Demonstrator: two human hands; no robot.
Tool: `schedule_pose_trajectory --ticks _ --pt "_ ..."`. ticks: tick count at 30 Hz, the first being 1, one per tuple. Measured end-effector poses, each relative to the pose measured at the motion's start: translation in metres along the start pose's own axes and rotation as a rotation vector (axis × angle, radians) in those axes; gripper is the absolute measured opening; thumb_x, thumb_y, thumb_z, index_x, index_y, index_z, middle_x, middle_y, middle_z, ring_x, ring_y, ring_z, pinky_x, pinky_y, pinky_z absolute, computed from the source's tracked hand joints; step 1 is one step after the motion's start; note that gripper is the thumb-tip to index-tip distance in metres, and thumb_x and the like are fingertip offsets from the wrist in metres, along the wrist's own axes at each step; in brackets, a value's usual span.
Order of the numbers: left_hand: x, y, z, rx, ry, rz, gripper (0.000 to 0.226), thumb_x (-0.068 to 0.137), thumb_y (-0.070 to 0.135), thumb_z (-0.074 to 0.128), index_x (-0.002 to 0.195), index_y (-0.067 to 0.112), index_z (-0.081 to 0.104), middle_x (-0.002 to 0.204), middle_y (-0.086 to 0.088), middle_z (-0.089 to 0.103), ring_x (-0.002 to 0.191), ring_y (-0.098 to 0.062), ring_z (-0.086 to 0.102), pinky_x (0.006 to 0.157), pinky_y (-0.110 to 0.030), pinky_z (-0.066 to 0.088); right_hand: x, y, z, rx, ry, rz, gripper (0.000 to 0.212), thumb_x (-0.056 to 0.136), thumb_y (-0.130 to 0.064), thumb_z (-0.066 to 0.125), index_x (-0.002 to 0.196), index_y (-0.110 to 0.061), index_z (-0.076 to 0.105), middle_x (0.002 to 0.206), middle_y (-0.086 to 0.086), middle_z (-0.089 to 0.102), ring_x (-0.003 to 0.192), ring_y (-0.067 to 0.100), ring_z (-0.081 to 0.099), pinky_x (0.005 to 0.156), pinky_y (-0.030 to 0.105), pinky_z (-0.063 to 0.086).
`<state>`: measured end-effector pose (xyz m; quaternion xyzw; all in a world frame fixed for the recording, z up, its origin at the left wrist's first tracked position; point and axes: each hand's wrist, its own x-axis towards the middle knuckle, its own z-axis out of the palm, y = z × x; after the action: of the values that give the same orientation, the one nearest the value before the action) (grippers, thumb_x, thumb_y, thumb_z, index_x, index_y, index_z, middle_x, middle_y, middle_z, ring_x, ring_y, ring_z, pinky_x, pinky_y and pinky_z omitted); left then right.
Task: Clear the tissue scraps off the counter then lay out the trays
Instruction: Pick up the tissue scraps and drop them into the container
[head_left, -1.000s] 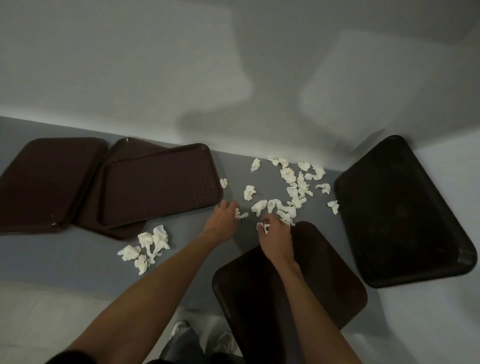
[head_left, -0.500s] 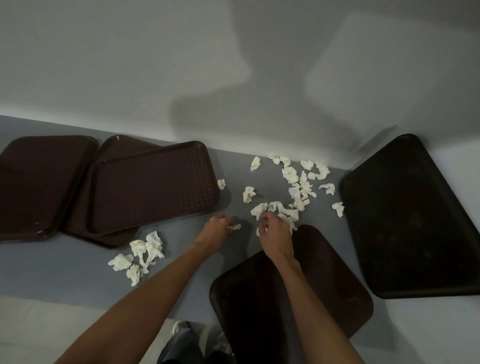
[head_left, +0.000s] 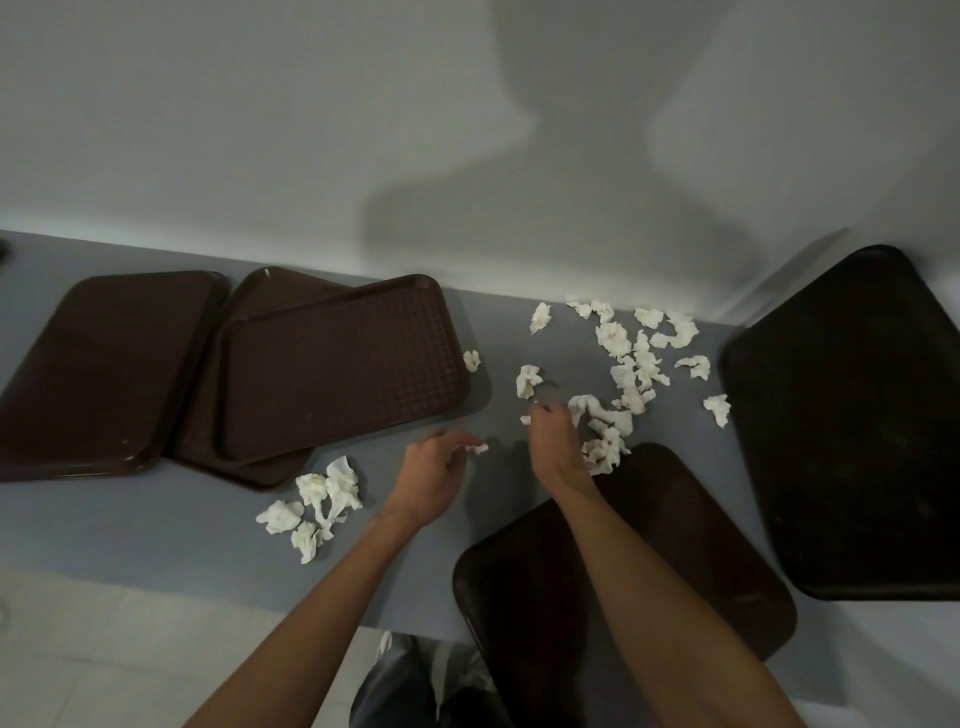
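Behind right hand (head_left: 555, 448), scraps (head_left: 602, 453) half hidden; trays (head_left: 857, 415) cropped.

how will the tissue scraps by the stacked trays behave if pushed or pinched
Probably very light and floppy: the tissue scraps are small, thin, crumpled bits. Pushed, they'd likely tumble apart, since they lie loose. Ragged edges suggest easy tearing.
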<state>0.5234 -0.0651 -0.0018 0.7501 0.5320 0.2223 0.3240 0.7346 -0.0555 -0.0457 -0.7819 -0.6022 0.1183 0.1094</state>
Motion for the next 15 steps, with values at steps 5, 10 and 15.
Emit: schedule_pose_trajectory --ticks 5,10,15 --pt "-0.010 0.002 -0.010 0.012 -0.009 -0.091 0.019 0.096 0.026 0.071 0.112 0.017 0.073 0.105 -0.005 0.070 0.100 -0.025 0.066 0.082 -0.019 0.036 -0.007 -0.009 0.002 0.024 -0.005 0.022 0.019 0.100 0.001 0.057 0.115 -0.004 0.069 0.115 0.017 0.067 0.106 0.028 0.063 0.087 0.032 0.053" --pt "-0.024 0.000 -0.016 0.037 -0.018 -0.111 0.021 0.096 0.019 0.070 0.116 0.012 0.071 0.108 -0.009 0.070 0.103 -0.030 0.065 0.083 -0.023 0.036 -0.020 -0.014 -0.019 0.099 0.065 0.042 0.015 0.100 -0.021 0.068 0.112 -0.014 0.076 0.100 0.012 0.075 0.099 0.029 0.068 0.081 0.041 0.059" --pt "-0.045 0.010 -0.027 -0.019 -0.027 -0.074 0.025 0.097 0.015 0.067 0.121 0.018 0.067 0.093 0.000 0.075 0.092 -0.025 0.072 0.080 -0.028 0.049 -0.070 -0.028 -0.046 0.405 0.122 0.085 0.022 0.101 -0.017 0.068 0.122 -0.014 0.072 0.108 0.003 0.074 0.099 0.013 0.069 0.083 0.021 0.056"
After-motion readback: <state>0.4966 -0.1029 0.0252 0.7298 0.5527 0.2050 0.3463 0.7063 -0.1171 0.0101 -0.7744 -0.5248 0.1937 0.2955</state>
